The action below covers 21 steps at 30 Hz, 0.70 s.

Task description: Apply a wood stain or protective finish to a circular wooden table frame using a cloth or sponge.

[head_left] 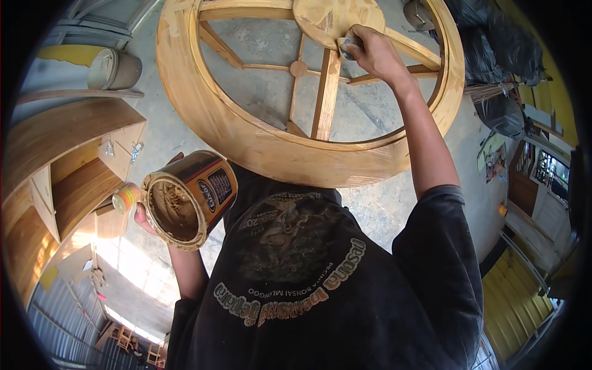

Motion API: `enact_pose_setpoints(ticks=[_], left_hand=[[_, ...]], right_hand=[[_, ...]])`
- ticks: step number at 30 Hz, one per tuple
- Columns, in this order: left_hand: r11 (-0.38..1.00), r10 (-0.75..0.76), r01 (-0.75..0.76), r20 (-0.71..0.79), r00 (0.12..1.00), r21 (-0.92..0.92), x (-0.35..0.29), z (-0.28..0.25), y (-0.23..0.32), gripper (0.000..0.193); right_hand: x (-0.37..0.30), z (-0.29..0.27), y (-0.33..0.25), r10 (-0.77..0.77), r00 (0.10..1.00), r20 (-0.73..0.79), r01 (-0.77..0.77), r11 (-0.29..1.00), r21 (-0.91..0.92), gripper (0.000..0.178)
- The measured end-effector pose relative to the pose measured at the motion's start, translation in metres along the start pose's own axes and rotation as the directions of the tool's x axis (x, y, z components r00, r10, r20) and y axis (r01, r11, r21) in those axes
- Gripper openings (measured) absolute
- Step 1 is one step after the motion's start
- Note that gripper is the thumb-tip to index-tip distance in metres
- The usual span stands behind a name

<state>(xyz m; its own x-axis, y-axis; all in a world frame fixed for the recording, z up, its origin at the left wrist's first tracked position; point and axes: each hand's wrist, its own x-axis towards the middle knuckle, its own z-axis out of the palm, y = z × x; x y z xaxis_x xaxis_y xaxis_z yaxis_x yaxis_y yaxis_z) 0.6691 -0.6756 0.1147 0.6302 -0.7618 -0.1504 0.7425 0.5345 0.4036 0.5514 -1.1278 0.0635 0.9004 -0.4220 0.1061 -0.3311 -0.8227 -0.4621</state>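
My left hand (145,219) is wrapped round a tin can (213,185) of brown wood putty, tilted so its open, smeared mouth shows. Most of those fingers are hidden behind the can. At the hub of a round wooden table frame (271,151), my right hand (375,54) pinches a small pale, bluish-stained piece (350,47). It meets the rim of the round hub disc (333,15), close to where a wooden spoke (325,98) joins. Whether the piece is a scraper or a folded cloth I cannot tell. Pale smears mark the disc and the ring.
A wooden cabinet (86,132) with open compartments stands at the left. Beside the can is a small orange-and-yellow container (126,198). A grey bucket (115,69) stands at the far left. Black plastic bags (499,46) are heaped at the far right, by a bundle of sticks (490,90).
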Motion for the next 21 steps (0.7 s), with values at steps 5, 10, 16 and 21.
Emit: enact_pose_setpoints(ticks=[5, 10, 16, 21], left_hand=[[0.992, 0.079, -0.064, -0.138, 0.987, 0.110, -0.009, -0.016, 0.005, 0.090], [0.983, 0.086, -0.054, -0.180, 0.980, 0.178, -0.015, -0.014, 0.009, 0.090], [0.993, 0.035, -0.020, -0.128, 0.991, 0.116, -0.006, -0.010, 0.007, 0.090], [0.999, 0.030, -0.026, -0.126, 0.992, 0.036, -0.002, -0.010, 0.008, 0.091]], right_hand=[[0.009, -0.012, 0.011, 0.109, 0.988, 0.108, -0.103, 0.993, -0.063, 0.023], [-0.004, -0.017, 0.006, 0.270, 0.959, -0.081, -0.281, 0.942, -0.181, 0.025], [-0.034, 0.019, -0.012, 0.384, 0.897, -0.218, -0.362, 0.923, 0.132, 0.030], [-0.032, 0.027, -0.003, 0.336, 0.903, -0.267, -0.344, 0.939, 0.016, 0.029]])
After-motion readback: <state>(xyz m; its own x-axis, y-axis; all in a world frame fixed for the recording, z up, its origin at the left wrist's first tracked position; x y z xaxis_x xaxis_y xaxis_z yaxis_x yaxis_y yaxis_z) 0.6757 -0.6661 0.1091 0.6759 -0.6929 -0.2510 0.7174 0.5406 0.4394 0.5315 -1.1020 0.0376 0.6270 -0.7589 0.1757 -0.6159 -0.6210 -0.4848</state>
